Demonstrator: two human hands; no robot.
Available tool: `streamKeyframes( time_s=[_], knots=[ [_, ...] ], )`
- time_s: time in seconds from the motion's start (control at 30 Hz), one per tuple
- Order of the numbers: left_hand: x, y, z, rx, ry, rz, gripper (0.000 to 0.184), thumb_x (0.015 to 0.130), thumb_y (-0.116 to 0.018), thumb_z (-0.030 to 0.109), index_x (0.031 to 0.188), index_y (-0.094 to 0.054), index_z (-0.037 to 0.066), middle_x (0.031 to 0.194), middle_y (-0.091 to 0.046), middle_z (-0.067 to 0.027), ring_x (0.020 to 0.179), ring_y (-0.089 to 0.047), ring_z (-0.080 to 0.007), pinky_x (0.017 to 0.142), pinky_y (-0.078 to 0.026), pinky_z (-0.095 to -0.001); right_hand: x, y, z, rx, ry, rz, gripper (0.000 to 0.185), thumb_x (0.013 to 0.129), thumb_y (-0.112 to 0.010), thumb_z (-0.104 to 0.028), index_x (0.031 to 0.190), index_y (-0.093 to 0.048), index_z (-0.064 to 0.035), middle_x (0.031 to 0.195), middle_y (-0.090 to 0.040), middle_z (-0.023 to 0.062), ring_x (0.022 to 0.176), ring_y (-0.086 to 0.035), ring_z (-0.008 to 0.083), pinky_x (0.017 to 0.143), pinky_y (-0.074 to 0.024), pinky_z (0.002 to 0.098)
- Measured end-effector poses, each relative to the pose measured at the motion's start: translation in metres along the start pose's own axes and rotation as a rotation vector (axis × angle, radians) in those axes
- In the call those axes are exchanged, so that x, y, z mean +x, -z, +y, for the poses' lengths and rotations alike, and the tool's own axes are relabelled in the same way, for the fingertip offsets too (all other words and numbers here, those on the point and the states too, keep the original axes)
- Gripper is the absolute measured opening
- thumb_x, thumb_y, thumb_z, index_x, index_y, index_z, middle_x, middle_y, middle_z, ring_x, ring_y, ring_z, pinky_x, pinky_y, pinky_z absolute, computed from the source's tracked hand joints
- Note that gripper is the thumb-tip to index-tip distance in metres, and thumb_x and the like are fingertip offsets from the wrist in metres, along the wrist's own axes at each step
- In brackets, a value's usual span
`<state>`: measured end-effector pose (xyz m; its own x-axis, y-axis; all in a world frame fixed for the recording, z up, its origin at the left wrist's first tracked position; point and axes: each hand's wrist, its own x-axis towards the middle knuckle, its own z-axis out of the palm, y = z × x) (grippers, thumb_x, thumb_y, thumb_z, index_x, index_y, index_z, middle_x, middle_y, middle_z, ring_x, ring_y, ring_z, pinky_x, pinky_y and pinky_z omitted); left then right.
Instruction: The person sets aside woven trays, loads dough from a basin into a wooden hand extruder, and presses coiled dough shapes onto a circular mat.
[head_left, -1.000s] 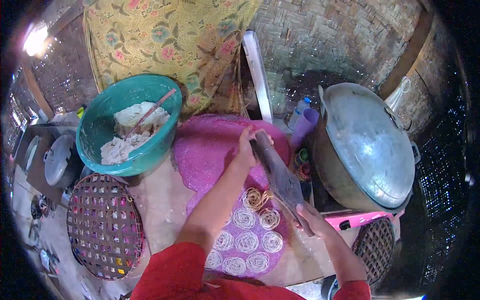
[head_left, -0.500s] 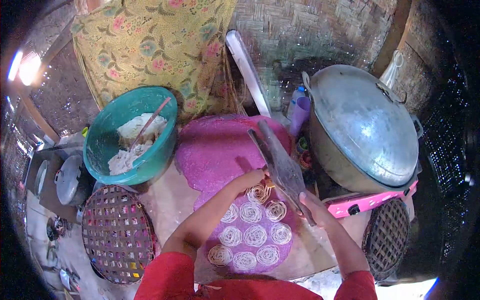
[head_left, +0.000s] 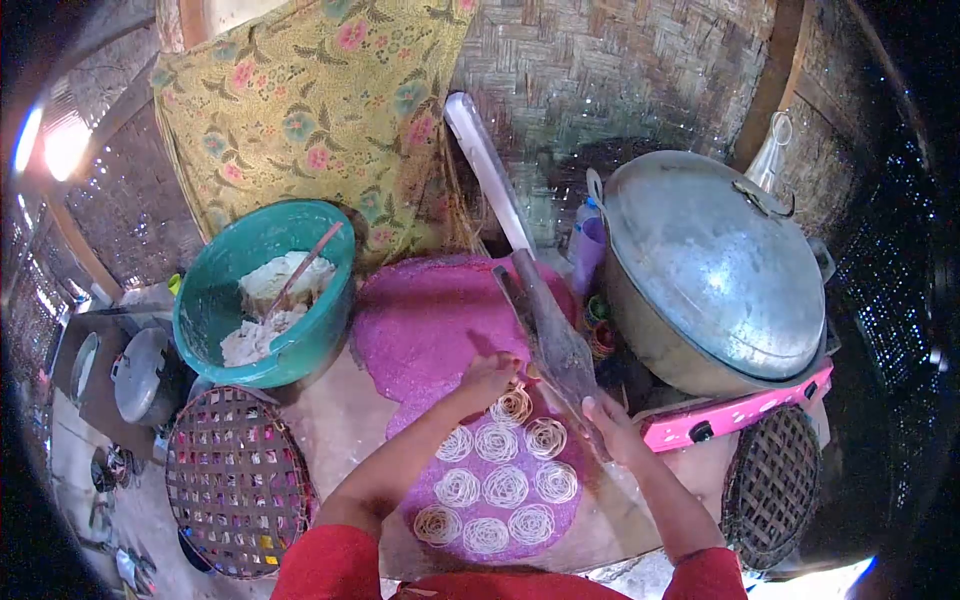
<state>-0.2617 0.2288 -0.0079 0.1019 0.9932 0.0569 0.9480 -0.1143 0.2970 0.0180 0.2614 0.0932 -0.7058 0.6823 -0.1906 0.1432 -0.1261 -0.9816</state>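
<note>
A dark wooden press (head_left: 562, 350) with two long arms slants across the middle of the head view. My right hand (head_left: 612, 425) is closed around its near end. At its left side, my left hand (head_left: 490, 376) has its fingers curled against the press, near a small brass-coloured part; the fingertips are partly hidden. Just below lies a yellowish nest of thin strands (head_left: 512, 407). Several whiter strand nests (head_left: 505, 486) lie in rows nearer my body, on a pink-purple sheet (head_left: 425, 315).
At left stands a green basin (head_left: 187, 325) with white dough and a stick. A woven basket tray (head_left: 235, 480) is below it. On the right a large lidded pot (head_left: 715, 260) sits on a pink stove (head_left: 740, 408), beside another woven tray (head_left: 775, 485) and a purple cup (head_left: 588, 250).
The camera view has shifted slightly. My left hand has drawn a little left from the press's middle, and the press stands a bit steeper. The nests lie as before.
</note>
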Motion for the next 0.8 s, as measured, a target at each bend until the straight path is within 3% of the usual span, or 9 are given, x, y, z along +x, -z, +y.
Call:
streamKeyframes(
  time_s=[0.1, 0.3, 0.37, 0.43, 0.5, 0.6, 0.67, 0.73, 0.8],
  knots=[
    [-0.018, -0.016, -0.007, -0.057, 0.041, 0.210, 0.047, 0.086, -0.052, 0.033, 0.127, -0.050, 0.011, 0.124, -0.052, -0.0140, 0.099, -0.052, -0.0340, 0.083, -0.042, -0.0497, -0.004, 0.000, -0.001, -0.012, -0.006, -0.032, 0.054, 0.091, -0.053, -0.045, 0.126, -0.048, -0.0037, 0.110, -0.056, 0.0040, 0.098, -0.050, 0.0125, 0.089, -0.0392, 0.0270],
    [-0.065, 0.045, 0.028, 0.104, -0.053, 0.103, 0.055, 0.085, -0.054, 0.040, 0.130, -0.048, 0.010, 0.141, -0.036, -0.0117, 0.116, -0.041, -0.0367, 0.099, -0.032, -0.0506, -0.008, -0.002, 0.003, 0.105, -0.074, -0.026, 0.060, 0.087, -0.058, -0.047, 0.126, -0.047, -0.0028, 0.110, -0.057, 0.0069, 0.097, -0.053, 0.0160, 0.085, -0.0435, 0.0315],
    [-0.063, 0.063, 0.026, 0.109, 0.091, 0.419, 0.062, 0.084, -0.057, 0.039, 0.137, -0.038, 0.012, 0.143, -0.034, -0.0124, 0.119, -0.042, -0.0334, 0.099, -0.034, -0.0488, -0.008, -0.004, 0.004, 0.014, -0.009, -0.009, 0.062, 0.086, -0.060, -0.047, 0.127, -0.047, -0.0024, 0.111, -0.058, 0.0087, 0.098, -0.054, 0.0182, 0.085, -0.0440, 0.0329],
    [-0.043, 0.084, 0.025, -0.904, 0.089, 0.846, 0.074, 0.083, -0.064, 0.035, 0.142, -0.026, 0.014, 0.141, -0.035, -0.0136, 0.117, -0.045, -0.0283, 0.094, -0.040, -0.0454, -0.007, -0.011, 0.002, -0.076, 0.050, 0.008, 0.064, 0.085, -0.062, -0.046, 0.128, -0.046, -0.0021, 0.112, -0.058, 0.0105, 0.100, -0.055, 0.0203, 0.085, -0.0446, 0.0344],
    [-0.052, 0.157, 0.052, -1.828, 0.201, 0.813, 0.072, 0.084, -0.067, 0.028, 0.139, -0.025, 0.012, 0.128, -0.046, -0.0129, 0.102, -0.055, -0.0218, 0.083, -0.048, -0.0389, -0.005, -0.029, -0.011, -0.353, 0.135, -0.017, 0.065, 0.084, -0.063, -0.045, 0.129, -0.045, -0.0013, 0.115, -0.058, 0.0143, 0.105, -0.055, 0.0227, 0.090, -0.0428, 0.0356],
    [-0.039, 0.188, 0.052, -1.702, 0.283, 1.076, 0.047, 0.084, -0.066, 0.026, 0.119, -0.039, 0.009, 0.105, -0.054, -0.0063, 0.088, -0.057, -0.0205, 0.075, -0.050, -0.0422, -0.009, -0.068, -0.058, -0.517, 0.152, -0.061, 0.063, 0.083, -0.065, -0.043, 0.127, -0.048, -0.0007, 0.113, -0.059, 0.0153, 0.104, -0.056, 0.0227, 0.092, -0.0419, 0.0370],
    [-0.034, 0.185, 0.030, -1.666, 0.373, 1.166, 0.030, 0.082, -0.066, 0.021, 0.102, -0.047, 0.010, 0.087, -0.053, -0.0016, 0.071, -0.055, -0.0155, 0.063, -0.049, -0.0356, 0.018, -0.071, -0.032, -0.341, 0.252, -0.043, 0.058, 0.085, -0.058, -0.051, 0.116, -0.056, -0.0018, 0.094, -0.064, 0.0121, 0.084, -0.061, 0.0200, 0.076, -0.0481, 0.0345],
    [-0.028, 0.163, -0.007, -1.619, 0.477, 1.210, 0.031, 0.077, -0.072, 0.017, 0.100, -0.053, 0.008, 0.081, -0.053, -0.0013, 0.067, -0.052, -0.0143, 0.059, -0.044, -0.0319, 0.036, -0.065, -0.046, -0.083, -0.274, -0.410, 0.061, 0.086, -0.048, -0.061, 0.104, -0.063, -0.0042, 0.076, -0.062, 0.0071, 0.065, -0.057, 0.0149, 0.056, -0.0453, 0.0299],
    [-0.029, 0.144, -0.023, -1.658, 0.609, 1.272, 0.019, 0.076, -0.071, 0.016, 0.085, -0.055, 0.010, 0.076, -0.052, 0.0002, 0.067, -0.050, -0.0137, 0.058, -0.041, -0.0312, 0.042, -0.078, -0.051, -0.171, -0.263, -0.412, 0.066, 0.087, -0.038, -0.066, 0.096, -0.066, -0.0069, 0.067, -0.058, 0.0043, 0.056, -0.053, 0.0116, 0.046, -0.0379, 0.0270]
  ],
)
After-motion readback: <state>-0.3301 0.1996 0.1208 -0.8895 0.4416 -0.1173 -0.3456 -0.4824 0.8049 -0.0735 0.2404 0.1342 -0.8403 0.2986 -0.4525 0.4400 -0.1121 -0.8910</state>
